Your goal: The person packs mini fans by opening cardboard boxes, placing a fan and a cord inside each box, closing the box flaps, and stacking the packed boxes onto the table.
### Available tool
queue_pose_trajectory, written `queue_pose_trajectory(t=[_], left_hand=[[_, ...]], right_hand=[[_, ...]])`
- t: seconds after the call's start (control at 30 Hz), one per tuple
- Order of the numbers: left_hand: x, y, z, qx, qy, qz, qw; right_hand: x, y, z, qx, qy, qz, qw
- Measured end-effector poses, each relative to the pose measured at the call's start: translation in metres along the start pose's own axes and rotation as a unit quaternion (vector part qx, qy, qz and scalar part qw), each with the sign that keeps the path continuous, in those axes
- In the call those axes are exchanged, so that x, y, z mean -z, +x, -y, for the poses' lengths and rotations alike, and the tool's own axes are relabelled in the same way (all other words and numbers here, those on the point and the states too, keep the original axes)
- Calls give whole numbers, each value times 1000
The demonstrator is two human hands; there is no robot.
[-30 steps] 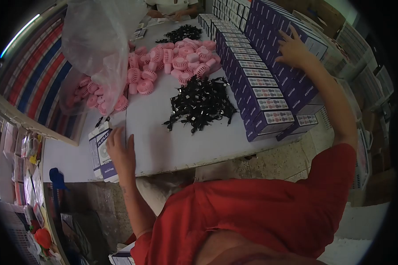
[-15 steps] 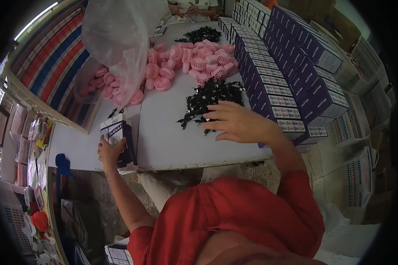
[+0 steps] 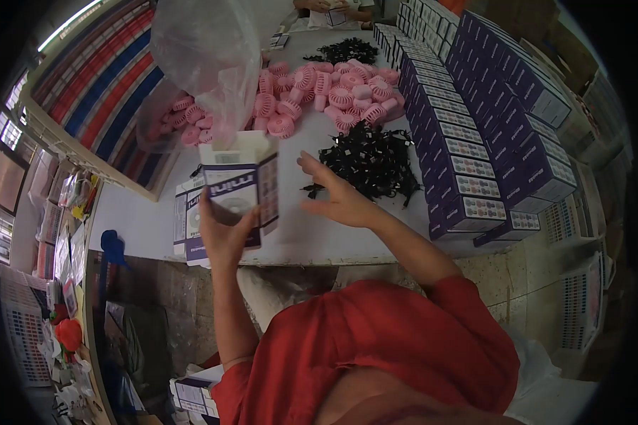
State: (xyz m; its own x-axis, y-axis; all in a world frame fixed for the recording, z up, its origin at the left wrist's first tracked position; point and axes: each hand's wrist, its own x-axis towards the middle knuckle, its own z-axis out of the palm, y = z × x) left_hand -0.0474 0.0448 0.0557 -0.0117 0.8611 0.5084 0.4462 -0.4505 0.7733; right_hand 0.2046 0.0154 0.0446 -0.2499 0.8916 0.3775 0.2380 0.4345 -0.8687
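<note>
My left hand [image 3: 223, 230] grips a small purple-and-white carton [image 3: 230, 173] printed "mini", its pale top flaps sticking up. The carton is raised over the table and slightly blurred. Behind it, more cartons [image 3: 190, 212] of the same print lie by the table's front edge, partly covered by my left hand. My right hand [image 3: 337, 195] hovers between the held carton and a heap of short black cables [image 3: 372, 159], fingers apart and nothing visible in them. Pink mini fans [image 3: 347, 95] lie in a pile beyond the cables.
Stacked purple boxes [image 3: 468, 163] line the table's right side. A clear plastic bag [image 3: 205, 57] stands over pink fans at left, beside a striped panel [image 3: 92, 85]. Across the table, another person's hands [image 3: 326, 7] hold a box near a second cable heap [image 3: 347, 51].
My left hand has lifted a carton off the table and carried it rightward. My right hand has drawn back left from the cable heap toward the carton. The view has shifted slightly.
</note>
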Motion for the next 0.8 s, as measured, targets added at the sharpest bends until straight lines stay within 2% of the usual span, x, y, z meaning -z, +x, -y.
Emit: queue_pose_trajectory(t=[0.03, 0.1, 0.17, 0.23, 0.27, 0.3, 0.33, 0.37, 0.4, 0.5, 0.6, 0.73, 0.8], left_hand=[[-12, -8, -22, 109, -191, 51, 974], [-32, -29, 0, 69, -156, 93, 981], [-45, -37, -20, 85, -193, 60, 976], [-50, -44, -17, -20, -75, 49, 996], [-55, -49, 2, -35, -59, 93, 993], [-57, -53, -4, -34, -58, 93, 993], [-60, -58, -16, 13, -181, 82, 980], [-63, -60, -22, 59, -301, 70, 949], [-64, -61, -20, 60, -299, 69, 950], [-67, -67, -15, 30, -265, 36, 963], [-69, -67, -24, 68, -263, 13, 962], [-66, -68, -27, 92, -277, 11, 956], [-62, -68, -31, 97, -272, 15, 957]], right_hand=[[-11, 7, 0, 0, 2, 2, 1000], [-29, 20, 1, 63, 275, -67, 957], [-36, 19, 7, 70, 262, -97, 958], [-44, 15, 9, 74, 250, -128, 957], [-49, 13, 7, 60, 279, -156, 946], [-53, 10, 6, 46, 308, -183, 933], [-54, 7, 6, 46, 309, -180, 933], [-54, 3, 6, -13, 316, -161, 935], [-54, -1, 6, -72, 323, -142, 933], [-56, -11, 0, -114, 306, -121, 937], [-59, -14, -5, -62, 238, -142, 959], [-63, -19, 4, -33, 258, -184, 948], [-67, -21, 7, 16, 242, -228, 943]])
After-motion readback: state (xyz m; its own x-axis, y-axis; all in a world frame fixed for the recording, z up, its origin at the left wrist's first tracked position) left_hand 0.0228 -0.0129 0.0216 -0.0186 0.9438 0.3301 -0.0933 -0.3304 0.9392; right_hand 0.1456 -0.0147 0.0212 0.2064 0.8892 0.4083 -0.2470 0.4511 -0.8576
